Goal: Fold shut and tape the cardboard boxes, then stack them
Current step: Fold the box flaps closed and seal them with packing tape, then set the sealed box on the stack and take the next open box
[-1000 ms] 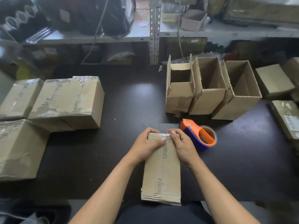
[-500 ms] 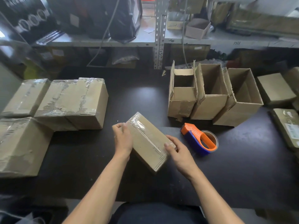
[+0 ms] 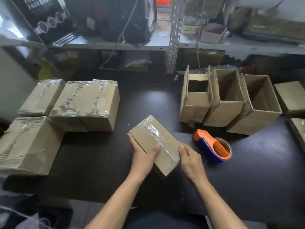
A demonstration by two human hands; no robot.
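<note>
Hands (image 3: 166, 157) clasping taped box (image 3: 154, 142) — thumbs atop

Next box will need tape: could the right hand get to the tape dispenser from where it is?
Probably yes: the tape dispenser lies just beside the right hand, nothing between, though that hand is holding the taped box.

1. Two bare forearms rise from the bottom edge, no sleeves showing anywhere along them.
2. The left hand (image 3: 143, 158) wears no glove, ring or watch.
3. The right hand (image 3: 191, 160) is just as plain, wrist uncovered, nails short.
4. Dark clothing (image 3: 165, 219) covers the lap between the arms.
</note>
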